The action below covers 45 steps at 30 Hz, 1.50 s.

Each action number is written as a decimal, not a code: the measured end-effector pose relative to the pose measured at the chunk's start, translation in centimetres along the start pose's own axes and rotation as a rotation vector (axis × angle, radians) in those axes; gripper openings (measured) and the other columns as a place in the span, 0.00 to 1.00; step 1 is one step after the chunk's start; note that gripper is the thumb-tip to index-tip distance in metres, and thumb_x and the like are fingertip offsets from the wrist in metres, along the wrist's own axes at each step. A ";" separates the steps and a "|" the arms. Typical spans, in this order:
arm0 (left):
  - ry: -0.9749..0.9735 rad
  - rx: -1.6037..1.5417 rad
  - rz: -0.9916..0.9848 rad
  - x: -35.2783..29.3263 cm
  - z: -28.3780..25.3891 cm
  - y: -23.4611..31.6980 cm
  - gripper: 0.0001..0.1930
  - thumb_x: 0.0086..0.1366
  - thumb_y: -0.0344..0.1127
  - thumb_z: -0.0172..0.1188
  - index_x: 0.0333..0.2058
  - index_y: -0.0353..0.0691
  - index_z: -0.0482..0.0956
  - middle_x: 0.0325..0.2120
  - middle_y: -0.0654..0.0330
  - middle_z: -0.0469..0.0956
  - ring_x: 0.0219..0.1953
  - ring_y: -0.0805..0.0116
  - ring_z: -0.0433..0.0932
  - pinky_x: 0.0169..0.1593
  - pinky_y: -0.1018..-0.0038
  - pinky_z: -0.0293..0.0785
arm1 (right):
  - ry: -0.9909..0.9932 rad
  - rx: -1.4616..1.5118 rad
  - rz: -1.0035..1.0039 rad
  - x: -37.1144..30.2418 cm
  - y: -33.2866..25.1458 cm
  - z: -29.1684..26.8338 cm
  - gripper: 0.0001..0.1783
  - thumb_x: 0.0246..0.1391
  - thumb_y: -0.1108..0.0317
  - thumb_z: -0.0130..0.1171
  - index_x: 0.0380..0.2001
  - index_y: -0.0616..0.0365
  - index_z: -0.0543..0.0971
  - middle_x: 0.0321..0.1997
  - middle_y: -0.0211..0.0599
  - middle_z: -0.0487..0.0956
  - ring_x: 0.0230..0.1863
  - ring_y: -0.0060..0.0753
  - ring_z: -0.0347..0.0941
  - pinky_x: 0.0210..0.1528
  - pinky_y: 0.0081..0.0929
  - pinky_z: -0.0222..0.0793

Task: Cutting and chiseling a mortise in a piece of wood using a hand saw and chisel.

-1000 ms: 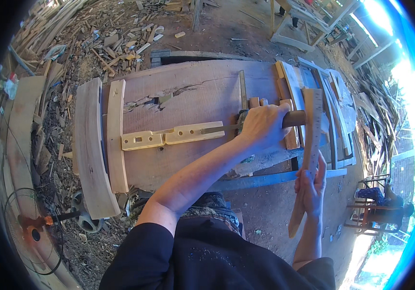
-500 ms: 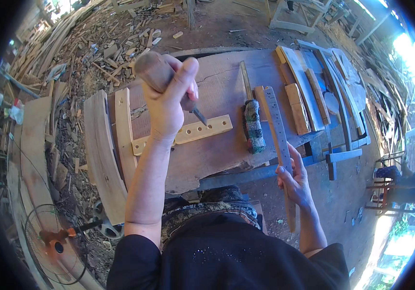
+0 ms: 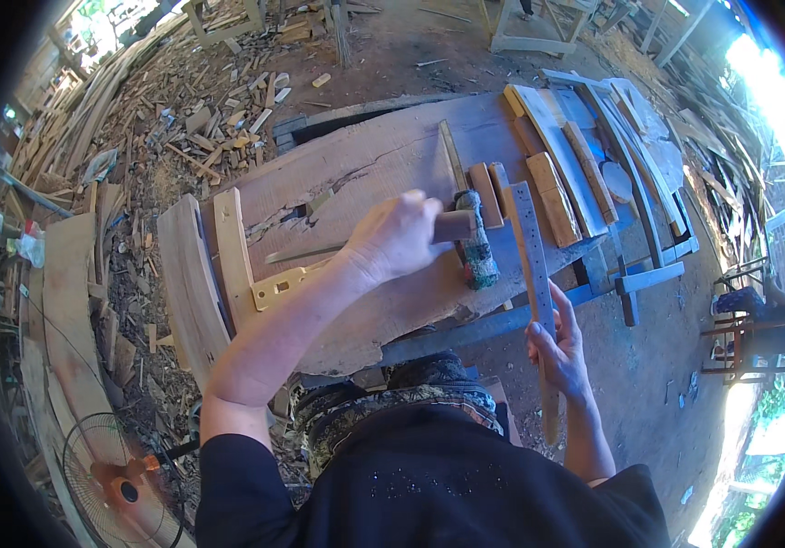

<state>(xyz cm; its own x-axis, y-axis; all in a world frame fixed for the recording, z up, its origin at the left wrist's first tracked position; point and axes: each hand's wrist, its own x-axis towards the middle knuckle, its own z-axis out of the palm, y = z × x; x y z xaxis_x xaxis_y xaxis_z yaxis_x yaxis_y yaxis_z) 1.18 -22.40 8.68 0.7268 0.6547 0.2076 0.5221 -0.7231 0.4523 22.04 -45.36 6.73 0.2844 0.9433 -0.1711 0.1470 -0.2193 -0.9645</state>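
Note:
My left hand (image 3: pixel 394 239) is closed around a chisel (image 3: pixel 456 226) held sideways over the board; its wooden handle end points right and its thin blade reaches out to the left. Under that forearm lies a pale wooden strip with drilled holes (image 3: pixel 273 289), partly covered by the arm. My right hand (image 3: pixel 560 354), off the board's near right side, grips a long narrow wooden bar with small dark marks (image 3: pixel 531 247), upright in the view. Between the hands rests a long-bladed tool with a cloth-wrapped handle (image 3: pixel 477 251), touching or just below the chisel handle.
The wide, cracked wooden board (image 3: pixel 392 306) serves as the worktop. Planks (image 3: pixel 193 274) lie at its left; wood blocks (image 3: pixel 552 196) and a bar clamp (image 3: pixel 648 278) are at its right. A fan (image 3: pixel 127 489) stands lower left, a chair (image 3: pixel 744 342) far right. Scrap wood covers the ground beyond.
My left hand has come down and to the right, turning the chisel from point-down over the holed strip to lying sideways. My right hand and the bar have barely moved.

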 end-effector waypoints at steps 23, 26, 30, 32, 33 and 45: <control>-0.232 0.056 -0.866 1.1 -0.5 -8.3 0.27 0.53 0.56 0.61 0.27 0.29 0.82 0.18 0.52 0.80 0.24 0.62 0.83 0.33 0.70 0.80 | -0.252 -0.102 0.146 1.0 2.2 2.3 0.35 0.59 0.55 0.59 0.67 0.41 0.60 0.58 0.48 0.72 0.57 0.44 0.70 0.57 0.43 0.66; -0.204 0.019 -0.927 0.0 -1.7 -9.1 0.29 0.54 0.58 0.63 0.26 0.29 0.81 0.18 0.52 0.80 0.21 0.63 0.82 0.29 0.70 0.80 | -0.261 -0.102 0.152 1.2 2.5 2.5 0.35 0.59 0.56 0.60 0.67 0.41 0.60 0.57 0.47 0.73 0.55 0.42 0.71 0.56 0.42 0.67; -0.049 0.191 -0.871 -1.3 -2.5 -9.0 0.29 0.55 0.57 0.64 0.28 0.29 0.81 0.20 0.50 0.81 0.21 0.63 0.82 0.28 0.68 0.79 | -0.280 -0.057 0.166 1.3 2.1 2.8 0.36 0.59 0.59 0.60 0.68 0.41 0.59 0.52 0.41 0.75 0.46 0.33 0.75 0.46 0.35 0.73; 0.295 0.223 -0.484 -0.4 -2.7 -6.2 0.25 0.56 0.55 0.65 0.32 0.32 0.80 0.22 0.50 0.82 0.22 0.62 0.82 0.29 0.67 0.80 | -0.233 -0.023 0.144 1.2 2.4 3.0 0.36 0.59 0.60 0.60 0.68 0.42 0.58 0.47 0.37 0.76 0.40 0.28 0.75 0.41 0.30 0.72; 0.361 0.112 -0.383 0.2 -2.9 -3.5 0.22 0.55 0.52 0.66 0.34 0.35 0.80 0.24 0.52 0.82 0.23 0.61 0.82 0.28 0.67 0.79 | -0.181 0.013 0.121 1.2 2.3 2.9 0.36 0.60 0.62 0.60 0.68 0.43 0.58 0.43 0.33 0.76 0.35 0.22 0.74 0.36 0.25 0.72; 0.439 -0.014 0.133 3.3 1.3 3.5 0.21 0.45 0.38 0.69 0.37 0.45 0.70 0.28 0.57 0.76 0.32 0.56 0.79 0.32 0.63 0.76 | 0.140 0.326 -0.087 1.4 1.3 1.5 0.34 0.64 0.58 0.54 0.68 0.48 0.53 0.31 0.36 0.73 0.20 0.17 0.70 0.21 0.15 0.69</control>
<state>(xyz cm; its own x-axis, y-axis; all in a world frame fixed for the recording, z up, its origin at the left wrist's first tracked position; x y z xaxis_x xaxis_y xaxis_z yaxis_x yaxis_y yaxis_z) 6.03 -23.06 9.82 0.5272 0.5902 0.6113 0.4292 -0.8059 0.4079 21.20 -43.94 4.97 0.4146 0.9066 -0.0784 -0.1271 -0.0275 -0.9915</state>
